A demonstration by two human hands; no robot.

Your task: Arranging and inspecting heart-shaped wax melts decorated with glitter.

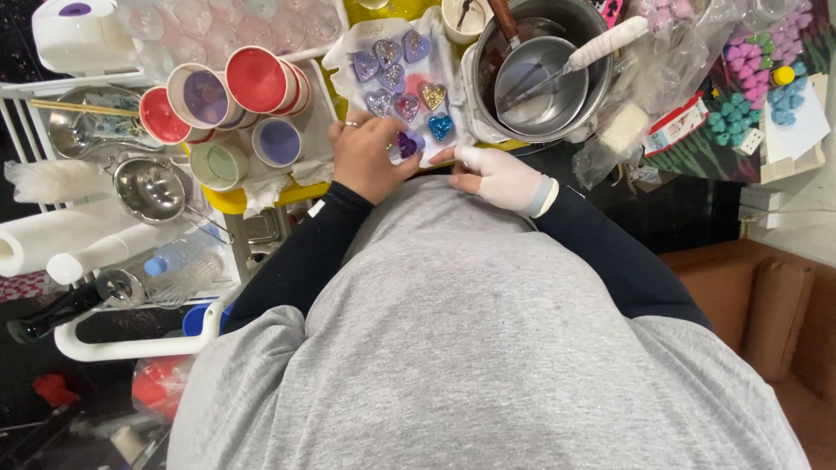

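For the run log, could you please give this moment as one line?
left hand: holds purple glitter heart | right hand: wrapped white, on white cloth

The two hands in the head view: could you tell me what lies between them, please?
In the head view, a purple glitter heart on white paper lies between the left hand and the bandaged right hand.

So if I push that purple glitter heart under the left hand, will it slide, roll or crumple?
The purple glitter heart looks flat and rigid, so probably slides rather than rolls. It lies on a white paper towel that may bunch and drag neighbouring hearts. Its small size suggests it is light; the left hand pinches it easily.
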